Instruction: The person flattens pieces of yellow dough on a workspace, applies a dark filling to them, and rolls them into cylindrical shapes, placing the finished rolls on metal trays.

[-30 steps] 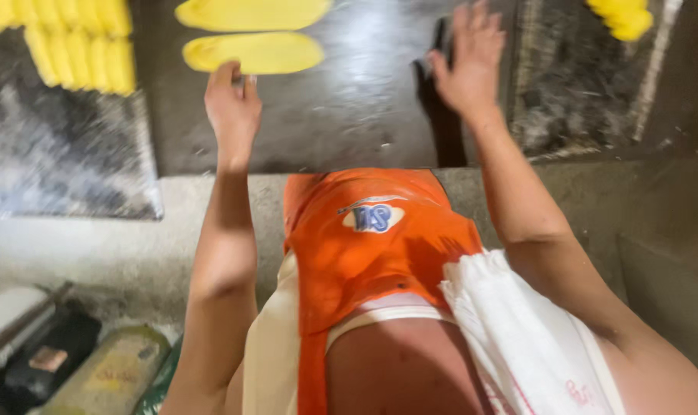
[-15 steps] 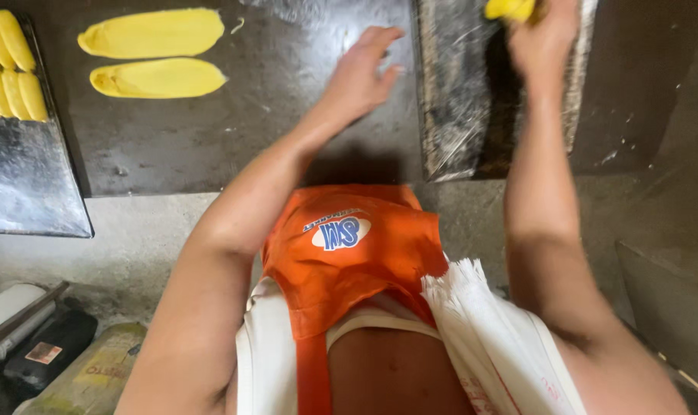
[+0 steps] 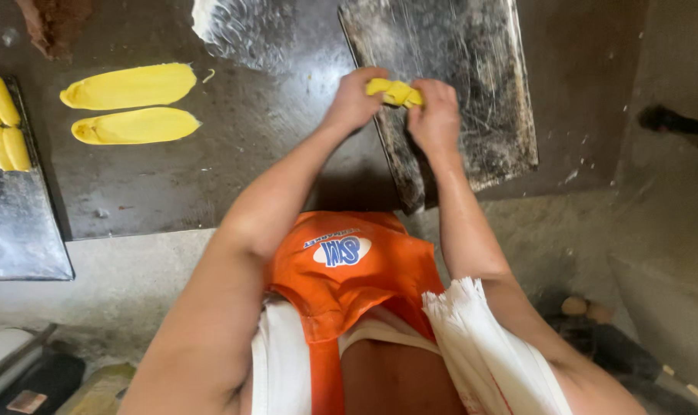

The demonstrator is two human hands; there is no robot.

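A dark worktop (image 3: 249, 177) is stretching below, carrying a floured metal tray (image 3: 472, 92) and two flattened yellow dough ovals (image 3: 130, 104). Over the tray's left edge, the left hand (image 3: 353, 100) and right hand (image 3: 435, 115) are both pinching one yellow dough piece (image 3: 395, 92) between them.

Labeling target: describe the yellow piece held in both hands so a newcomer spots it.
Start at the floured metal tray at the dark worktop's right. Over its left edge, the left hand and right hand pinch a small yellow dough lump. Unlike the two long flat yellow pieces far left, it is bunched and held.
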